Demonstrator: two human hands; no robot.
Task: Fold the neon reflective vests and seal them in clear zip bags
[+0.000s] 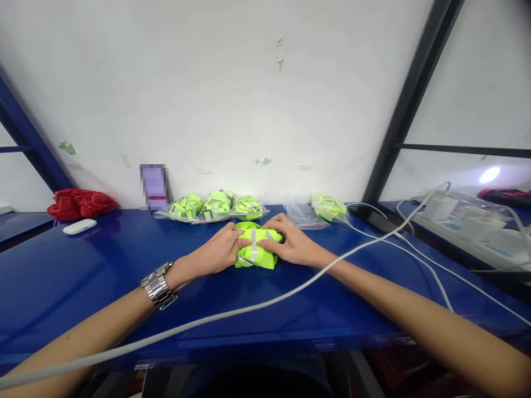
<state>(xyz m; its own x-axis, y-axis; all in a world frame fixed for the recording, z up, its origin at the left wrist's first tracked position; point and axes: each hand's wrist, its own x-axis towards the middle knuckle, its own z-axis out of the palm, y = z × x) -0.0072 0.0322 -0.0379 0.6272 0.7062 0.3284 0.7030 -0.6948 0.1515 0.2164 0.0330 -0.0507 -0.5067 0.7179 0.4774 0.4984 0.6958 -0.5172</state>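
Note:
A neon-yellow reflective vest [258, 251] with silver strips lies bundled on the blue table in front of me. My left hand [227, 247] grips its left side, thumb on top and fingers partly hidden behind the cloth. On the right side my right hand [290, 241] holds the same bundle, with its thumb pressed on the front and its fingers curled over the back. Behind it stand several clear bags with rolled vests inside, among them a middle bagged vest [218, 204] and a right-hand bagged vest [328, 207]. An apparently flat clear bag [302, 214] lies between them.
A red plastic bundle [82, 204] and a white earphone case [80, 226] sit at the left. A phone-like device [154, 187] leans on the wall. A white cable [249, 307] crosses the near view above my forearms. White chargers [477, 222] lie at the right.

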